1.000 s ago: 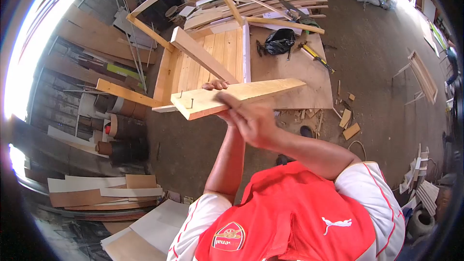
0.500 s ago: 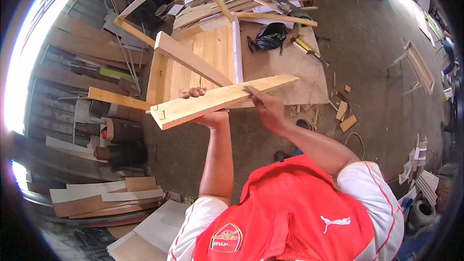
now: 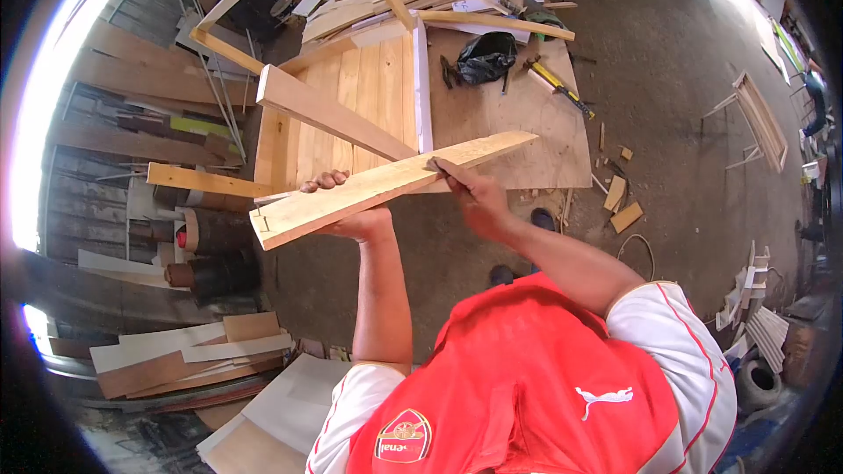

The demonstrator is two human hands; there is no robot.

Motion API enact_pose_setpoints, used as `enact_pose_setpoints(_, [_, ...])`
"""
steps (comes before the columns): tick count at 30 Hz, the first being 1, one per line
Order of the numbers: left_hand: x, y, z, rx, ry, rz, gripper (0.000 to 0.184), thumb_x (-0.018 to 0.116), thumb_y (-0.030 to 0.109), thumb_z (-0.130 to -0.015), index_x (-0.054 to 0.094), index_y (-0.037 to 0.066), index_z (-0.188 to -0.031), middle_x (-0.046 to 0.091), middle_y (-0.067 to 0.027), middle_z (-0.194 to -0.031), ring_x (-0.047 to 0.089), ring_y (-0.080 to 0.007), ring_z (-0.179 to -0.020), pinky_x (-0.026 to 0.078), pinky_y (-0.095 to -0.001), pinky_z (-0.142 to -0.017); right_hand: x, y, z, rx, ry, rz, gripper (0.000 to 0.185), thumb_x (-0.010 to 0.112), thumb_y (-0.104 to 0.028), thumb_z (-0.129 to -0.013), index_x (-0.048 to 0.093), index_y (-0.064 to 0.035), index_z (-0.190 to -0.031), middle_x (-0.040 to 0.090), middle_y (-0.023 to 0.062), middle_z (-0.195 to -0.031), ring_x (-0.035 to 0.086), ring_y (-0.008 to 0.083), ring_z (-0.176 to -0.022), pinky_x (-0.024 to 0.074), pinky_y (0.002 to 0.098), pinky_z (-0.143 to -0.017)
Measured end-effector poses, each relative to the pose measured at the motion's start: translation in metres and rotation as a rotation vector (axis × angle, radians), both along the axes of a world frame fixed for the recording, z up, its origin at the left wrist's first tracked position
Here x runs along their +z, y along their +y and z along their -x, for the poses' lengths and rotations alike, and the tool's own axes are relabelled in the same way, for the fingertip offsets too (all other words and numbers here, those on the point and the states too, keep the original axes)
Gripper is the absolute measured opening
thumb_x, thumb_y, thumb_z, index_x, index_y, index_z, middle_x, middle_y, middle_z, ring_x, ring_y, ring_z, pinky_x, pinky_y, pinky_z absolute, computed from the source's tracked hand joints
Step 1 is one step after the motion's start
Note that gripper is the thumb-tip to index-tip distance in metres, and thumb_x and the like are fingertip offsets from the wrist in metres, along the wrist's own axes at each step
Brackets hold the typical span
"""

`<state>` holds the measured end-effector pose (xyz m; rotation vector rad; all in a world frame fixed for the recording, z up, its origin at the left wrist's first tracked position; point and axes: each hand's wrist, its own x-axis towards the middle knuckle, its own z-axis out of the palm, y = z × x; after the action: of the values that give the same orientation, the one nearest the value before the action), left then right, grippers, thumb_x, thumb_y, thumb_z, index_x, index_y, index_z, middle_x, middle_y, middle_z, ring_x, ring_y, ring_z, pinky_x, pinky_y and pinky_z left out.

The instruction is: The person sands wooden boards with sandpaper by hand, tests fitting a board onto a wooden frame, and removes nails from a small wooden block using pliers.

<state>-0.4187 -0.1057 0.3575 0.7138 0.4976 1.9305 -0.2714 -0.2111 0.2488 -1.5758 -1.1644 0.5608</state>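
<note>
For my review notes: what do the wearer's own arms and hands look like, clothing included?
Both the left hand and the right hand are gloveless, with nothing visible on the wrists. The forearms are bare. The short sleeves are white with a thin red stripe, the left sleeve and right sleeve alike, joining a red shirt.

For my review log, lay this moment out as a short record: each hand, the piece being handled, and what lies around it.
left hand: holds the plank from below, fingers at its far edge
right hand: fingertips at the plank, near its middle; grip unclear
plank: held slanted across the view, nails near its left end
beyond it: slatted wooden panel
on plywood sheet: black plastic bag, yellow-and-black tool
on floor, right: wood offcuts
</note>
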Motion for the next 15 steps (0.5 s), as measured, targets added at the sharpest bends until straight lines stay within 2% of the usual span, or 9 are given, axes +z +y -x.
enact_pose_setpoints(2, [0.002,0.003,0.001,0.033,0.016,0.02,0.052,0.041,0.068,-0.099,0.05,0.018,-0.092,0.05,-0.0006,-0.076,0.054,-0.0156,-0.073,0.049,-0.0288,-0.071,-0.032,0.007,-0.028,-0.041,-0.058,0.04,0.042,0.057,-0.008,-0.099,0.06,-0.0197,-0.139,0.07,0.012,-0.122,0.069,0.0218,-0.105,0.0506,0.0311,-0.091])
enact_pose_setpoints(5, [-0.006,0.006,0.007,0.065,0.0,0.036,0.049,0.039,0.063,-0.102,0.05,0.015,-0.096,0.047,0.0001,-0.078,0.051,-0.0148,-0.073,0.047,-0.0302,-0.073,-0.049,0.014,-0.076,-0.088,0.082,0.335,0.041,0.057,-0.009,-0.099,0.06,-0.0185,-0.139,0.071,0.0119,-0.121,0.069,0.0195,-0.104,0.0506,0.0303,-0.09])
enact_pose_setpoints(8, [0.001,0.002,-0.002,0.102,0.027,0.052,0.054,0.036,0.067,-0.101,0.05,0.016,-0.095,0.047,0.0001,-0.078,0.052,-0.0146,-0.074,0.048,-0.0297,-0.074,-0.025,0.013,-0.052,0.096,0.183,0.025,0.038,0.054,-0.011,-0.101,0.061,-0.0176,-0.138,0.071,0.0129,-0.118,0.069,0.0192,-0.104,0.0505,0.0306,-0.089])
enact_pose_setpoints(11, [0.005,-0.001,-0.009,0.069,0.074,0.019,0.054,0.038,0.068,-0.1,0.05,0.016,-0.094,0.049,-0.0004,-0.079,0.053,-0.0147,-0.074,0.049,-0.03,-0.074,-0.013,0.013,-0.044,0.113,0.171,-0.05,0.037,0.053,-0.013,-0.101,0.062,-0.018,-0.137,0.071,0.0134,-0.118,0.068,0.0182,-0.104,0.05,0.0313,-0.088])
enact_pose_setpoints(14, [0.012,-0.003,-0.009,0.015,0.074,0.006,0.05,0.043,0.065,-0.101,0.05,0.016,-0.093,0.051,-0.0006,-0.079,0.054,-0.0143,-0.075,0.05,-0.0316,-0.073,-0.023,0.017,-0.093,-0.001,0.105,0.356,0.034,0.052,-0.015,-0.104,0.062,-0.0156,-0.137,0.07,0.0123,-0.123,0.067,0.0168,-0.109,0.0488,0.0306,-0.093])
enact_pose_setpoints(15, [0.004,0.002,0.002,-0.05,0.126,-0.117,0.049,0.047,0.064,-0.1,0.051,0.015,-0.097,0.053,-0.0014,-0.082,0.056,-0.0155,-0.078,0.052,-0.033,-0.075,-0.032,0.019,-0.107,-0.025,0.093,0.338,0.034,0.053,-0.015,-0.104,0.062,-0.0137,-0.136,0.069,0.0117,-0.125,0.066,0.0163,-0.111,0.0481,0.0301,-0.095])
